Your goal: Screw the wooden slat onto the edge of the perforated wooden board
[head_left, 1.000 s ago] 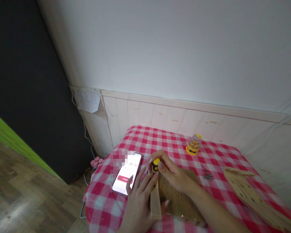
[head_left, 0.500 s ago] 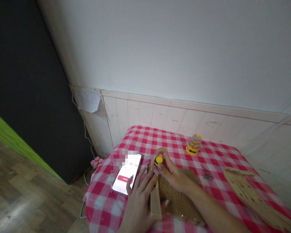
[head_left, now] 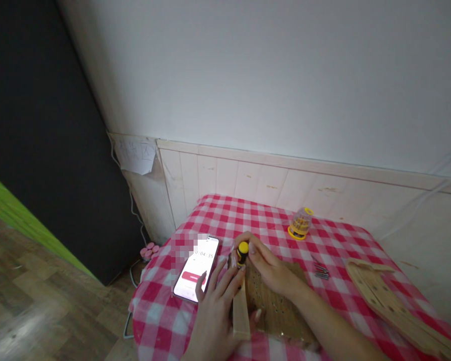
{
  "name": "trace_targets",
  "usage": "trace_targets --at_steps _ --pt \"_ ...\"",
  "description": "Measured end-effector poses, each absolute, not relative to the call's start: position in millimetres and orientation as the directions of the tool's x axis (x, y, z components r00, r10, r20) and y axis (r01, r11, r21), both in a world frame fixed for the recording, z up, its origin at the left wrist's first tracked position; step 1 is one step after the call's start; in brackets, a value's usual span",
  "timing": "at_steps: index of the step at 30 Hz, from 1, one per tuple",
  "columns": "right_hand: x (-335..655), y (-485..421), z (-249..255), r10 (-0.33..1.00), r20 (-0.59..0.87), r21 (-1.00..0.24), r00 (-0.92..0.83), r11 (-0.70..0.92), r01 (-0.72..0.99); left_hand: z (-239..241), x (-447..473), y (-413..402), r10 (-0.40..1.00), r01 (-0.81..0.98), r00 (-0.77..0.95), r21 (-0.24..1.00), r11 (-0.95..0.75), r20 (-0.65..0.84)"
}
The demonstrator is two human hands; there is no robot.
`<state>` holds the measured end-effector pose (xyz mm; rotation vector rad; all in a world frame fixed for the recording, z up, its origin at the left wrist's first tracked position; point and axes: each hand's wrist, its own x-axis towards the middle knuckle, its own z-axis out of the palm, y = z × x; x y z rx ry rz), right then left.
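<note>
My right hand (head_left: 265,265) is closed around the top of a small yellow-and-black screwdriver (head_left: 242,250), which stands upright over a wooden strip (head_left: 241,312). My left hand (head_left: 215,311) holds that strip on edge against a perforated wooden board (head_left: 274,306), with the thumb behind the strip and the fingers stretched forward beside it. The fingertips reach close to the screwdriver's lower end. Both pieces lie on a table with a red-and-white checked cloth (head_left: 248,215).
A phone (head_left: 197,268) with a lit timer screen lies left of my hands. A yellow screwdriver-bit holder (head_left: 299,223) stands further back, a few dark screws (head_left: 321,271) lie right of the board, and curved perforated wooden parts (head_left: 391,301) lie at the far right.
My right hand's fingers have shifted around the screwdriver's head, turning it in place. The phone's timer has counted up. My left hand and the wooden strip have stayed where they were.
</note>
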<state>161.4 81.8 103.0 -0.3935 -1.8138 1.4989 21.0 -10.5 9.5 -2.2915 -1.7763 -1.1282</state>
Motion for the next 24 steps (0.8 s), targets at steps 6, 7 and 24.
trace_targets --at_steps 6,7,24 --pt "165.4 84.4 110.8 0.631 0.374 -0.918 -0.679 0.355 -0.176 8.0 19.9 -10.5 0.822 0.866 0.112 0.35 -0.356 0.558" --pt "167.4 85.7 112.6 0.632 0.375 -0.913 -0.679 0.377 -0.153 8.3 19.9 -10.3 0.822 0.868 0.115 0.346 -0.357 0.558" --pt "192.1 94.4 150.5 0.523 0.426 -0.606 -0.738 0.771 0.197 7.0 19.7 -11.1 0.831 0.868 0.105 0.357 -0.344 0.546"
